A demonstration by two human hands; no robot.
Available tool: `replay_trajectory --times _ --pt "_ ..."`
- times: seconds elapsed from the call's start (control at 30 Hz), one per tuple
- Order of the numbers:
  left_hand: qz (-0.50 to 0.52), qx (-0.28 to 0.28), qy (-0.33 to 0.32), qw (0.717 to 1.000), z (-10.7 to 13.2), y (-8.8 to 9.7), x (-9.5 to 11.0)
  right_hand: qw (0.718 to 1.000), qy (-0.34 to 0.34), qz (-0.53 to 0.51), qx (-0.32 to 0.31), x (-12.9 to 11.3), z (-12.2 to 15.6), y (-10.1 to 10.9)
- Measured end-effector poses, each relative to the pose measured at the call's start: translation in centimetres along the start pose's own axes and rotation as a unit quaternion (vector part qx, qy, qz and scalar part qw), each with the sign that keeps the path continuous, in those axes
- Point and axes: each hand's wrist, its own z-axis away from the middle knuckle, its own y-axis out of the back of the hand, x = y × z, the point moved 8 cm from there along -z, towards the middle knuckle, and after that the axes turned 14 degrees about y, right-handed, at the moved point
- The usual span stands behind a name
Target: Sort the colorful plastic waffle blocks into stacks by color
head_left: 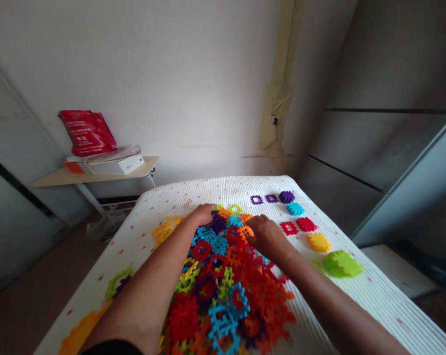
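Note:
A large heap of colourful plastic interlocking pieces [211, 281], notched along their edges, covers the middle of the cloth. At the heap's far left edge, my left hand [203, 215] reaches down beside a purple piece [218, 223]; its fingertips are hidden. My right hand [266, 232] is at the far right edge, thumb and fingers bent and apart, touching or nearly touching an orange windowed piece [245, 231]. A light blue piece [235, 221] lies between the hands. Just beyond them is a lime-green square frame [235, 209].
Pieces sit by colour along the right: purple stack [287, 196], blue stack [295, 209], red stack [306, 224], yellow stack [319, 242], green stack [343, 264]. Yellow pieces [166, 228] lie left. A side table [56, 178] holds a red bag [85, 133] and boxes.

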Motion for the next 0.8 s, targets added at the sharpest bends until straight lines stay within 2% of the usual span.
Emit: replay_trajectory --times 0.1,0.2,0.37,0.5,0.6,0.7,0.8 --pt "-0.01 -0.021 -0.004 1.0 -0.9 -0.6 0.1 1.0 -0.003 -0.02 -0.008 -1.1 1.5 0.2" --pt "-0.021 -0.026 -0.001 0.999 -1.1 -0.9 -0.1 1.0 -0.012 -0.024 -0.005 -1.2 1.8 0.3" --pt "-0.02 0.025 0.008 0.999 0.2 0.0 -0.7 1.0 -0.011 -0.025 -0.004 -1.0 1.7 -0.4" --pt "0.0 0.089 0.041 0.995 3.1 1.4 -1.1 0.999 -0.012 -0.032 -0.003 -0.9 1.7 -1.1" --pt "0.06 0.102 0.074 0.99 6.2 1.8 -1.4 0.999 -0.002 -0.035 -0.008 -1.3 1.6 -1.5" --pt "0.145 0.096 0.07 0.982 9.4 1.3 -1.4 0.999 0.01 -0.036 -0.01 -2.0 1.4 -1.8" --pt "0.219 0.048 0.05 0.973 11.7 -0.1 -1.4 0.999 0.033 -0.035 -0.009 -3.1 1.3 -2.2"
